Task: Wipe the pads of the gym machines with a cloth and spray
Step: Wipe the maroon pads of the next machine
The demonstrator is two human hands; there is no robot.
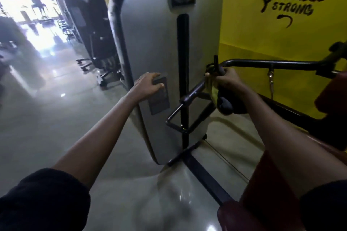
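My right hand (228, 80) holds a yellow cloth (213, 89) wrapped against the black handle bar (262, 63) of a gym machine. A dark round grip or roller (227, 106) sits just under that hand. My left hand (148, 85) reaches to the grey weight-stack cover (150, 33) and curls round a small dark rectangular object (159, 80) in front of the cover's label; I cannot tell what it is. Dark red pads of the machine show at the right edge (330, 93) and at the bottom right (262, 199). No spray bottle is clearly visible.
A yellow wall (244, 15) with black lettering runs along the right. A black frame rail (204, 174) lies on the shiny floor (56, 118). More machines (88, 24) line the aisle at the left rear, with bright windows beyond.
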